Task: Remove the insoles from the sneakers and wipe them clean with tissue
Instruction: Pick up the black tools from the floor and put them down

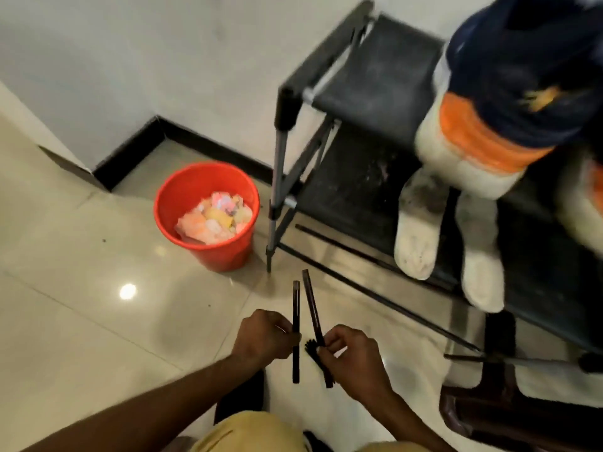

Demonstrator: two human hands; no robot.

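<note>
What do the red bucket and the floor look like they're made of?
The red bucket looks like moulded plastic: uniform glossy colour, thin smooth rim. The floor looks like polished ceramic or stone tile: straight grout lines and a sharp reflection of a ceiling light. Which kind of tile, I cannot tell.

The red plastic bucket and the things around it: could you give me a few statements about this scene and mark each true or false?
1. The red plastic bucket holds crumpled paper. True.
2. Each hand holds a thin dark stick. True: the left hand grips one dark stick, the right hand another.
3. The bucket stands on the black shoe rack. False: it stands on the tiled floor beside the rack.
4. The two dirty white insoles lie in the bucket. False: they rest on the rack's lower shelf.
5. A navy, orange and white sneaker sits on the rack. True.
</note>
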